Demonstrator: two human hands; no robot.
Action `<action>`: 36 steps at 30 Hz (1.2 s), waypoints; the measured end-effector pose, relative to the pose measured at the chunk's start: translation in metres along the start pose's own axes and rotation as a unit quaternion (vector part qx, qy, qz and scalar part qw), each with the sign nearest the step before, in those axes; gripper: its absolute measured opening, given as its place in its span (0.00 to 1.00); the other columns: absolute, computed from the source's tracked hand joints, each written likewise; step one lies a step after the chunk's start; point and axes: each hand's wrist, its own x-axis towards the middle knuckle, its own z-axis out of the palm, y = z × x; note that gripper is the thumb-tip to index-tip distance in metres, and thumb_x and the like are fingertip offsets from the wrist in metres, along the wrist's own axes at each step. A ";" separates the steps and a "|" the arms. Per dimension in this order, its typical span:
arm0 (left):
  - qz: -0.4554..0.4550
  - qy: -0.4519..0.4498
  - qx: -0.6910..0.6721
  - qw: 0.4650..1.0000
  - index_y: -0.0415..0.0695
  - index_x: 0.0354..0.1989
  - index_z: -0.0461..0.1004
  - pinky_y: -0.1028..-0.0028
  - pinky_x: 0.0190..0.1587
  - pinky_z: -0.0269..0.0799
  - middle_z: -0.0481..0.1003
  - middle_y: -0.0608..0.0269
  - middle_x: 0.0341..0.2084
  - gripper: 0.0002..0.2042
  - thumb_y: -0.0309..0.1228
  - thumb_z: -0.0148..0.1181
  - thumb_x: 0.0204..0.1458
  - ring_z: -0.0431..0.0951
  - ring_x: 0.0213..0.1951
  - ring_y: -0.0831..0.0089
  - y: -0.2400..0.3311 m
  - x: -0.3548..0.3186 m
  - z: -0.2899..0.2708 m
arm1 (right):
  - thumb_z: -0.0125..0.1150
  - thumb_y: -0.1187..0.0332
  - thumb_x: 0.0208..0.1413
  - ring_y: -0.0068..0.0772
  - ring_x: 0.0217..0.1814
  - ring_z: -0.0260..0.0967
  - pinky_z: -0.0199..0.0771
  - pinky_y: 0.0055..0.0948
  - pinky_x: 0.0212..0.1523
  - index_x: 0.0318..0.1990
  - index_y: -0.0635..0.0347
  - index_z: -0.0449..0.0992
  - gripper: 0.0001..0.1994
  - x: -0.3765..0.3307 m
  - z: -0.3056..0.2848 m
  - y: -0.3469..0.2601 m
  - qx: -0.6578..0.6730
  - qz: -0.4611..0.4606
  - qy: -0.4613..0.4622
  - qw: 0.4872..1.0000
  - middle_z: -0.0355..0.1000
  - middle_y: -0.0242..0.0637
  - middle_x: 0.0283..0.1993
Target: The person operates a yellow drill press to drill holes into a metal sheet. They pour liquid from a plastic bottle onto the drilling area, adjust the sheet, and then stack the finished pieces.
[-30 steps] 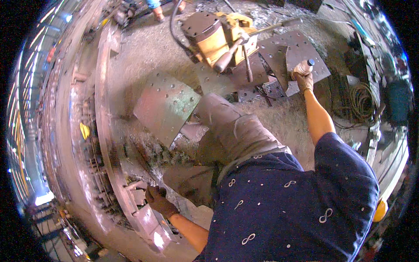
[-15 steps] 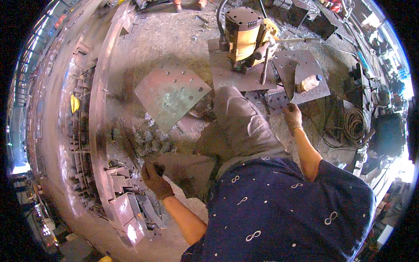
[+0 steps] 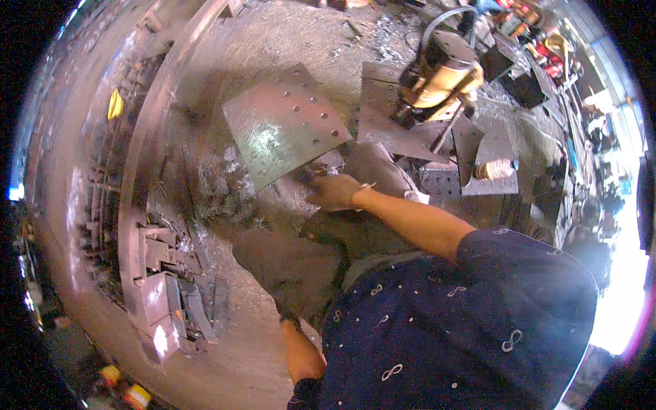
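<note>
My right hand point(image 3: 333, 192), in a work glove, reaches across my lap to just below the near edge of a square steel plate point(image 3: 287, 130) with drilled holes. Its fingers are smeared and partly lost against the dark ground, so I cannot tell whether they touch anything. My left forearm point(image 3: 301, 352) goes down beside my thigh, and the leg hides most of that hand. Right of the plate, a yellow and black magnetic drill point(image 3: 444, 82) stands on another steel plate point(image 3: 383, 121). A hammer-like rod point(image 3: 447, 131) leans at its front.
A wrapped bottle point(image 3: 493, 169) lies on plates at the right. Metal shavings point(image 3: 222, 181) litter the ground beside the square plate. Along the left runs a long steel beam point(image 3: 137, 171), with steel offcuts point(image 3: 160, 307) near it. Boxy steel parts point(image 3: 526, 85) stand behind the drill.
My right hand has swung left from beside the bottle to the square plate's near edge. My left hand has dropped back behind my leg. The view has turned, shifting the drill rightward.
</note>
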 end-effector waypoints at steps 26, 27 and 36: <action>-0.264 0.184 -0.135 0.937 0.38 0.59 0.77 0.59 0.59 0.75 0.79 0.54 0.54 0.22 0.44 0.58 0.69 0.78 0.55 0.60 -0.013 -0.059 -0.034 | 0.63 0.31 0.58 0.50 0.64 0.75 0.71 0.47 0.67 0.66 0.46 0.80 0.37 0.144 0.089 -0.025 -0.024 0.015 -0.703 0.710 0.78 0.43 0.66; -0.257 0.199 -0.136 0.936 0.37 0.59 0.77 0.59 0.60 0.75 0.79 0.53 0.54 0.22 0.44 0.58 0.69 0.78 0.55 0.60 -0.008 -0.063 -0.042 | 0.67 0.32 0.55 0.48 0.60 0.77 0.74 0.46 0.63 0.64 0.44 0.82 0.36 0.147 0.100 -0.011 -0.034 -0.038 -0.743 0.667 0.80 0.39 0.63; 0.012 0.226 0.052 0.973 0.37 0.62 0.76 0.56 0.64 0.72 0.80 0.52 0.57 0.23 0.44 0.57 0.70 0.78 0.59 0.58 0.166 -0.014 -0.052 | 0.71 0.53 0.52 0.47 0.66 0.73 0.71 0.47 0.65 0.75 0.39 0.69 0.39 0.102 0.128 -0.029 0.129 -0.101 -0.708 0.687 0.75 0.41 0.70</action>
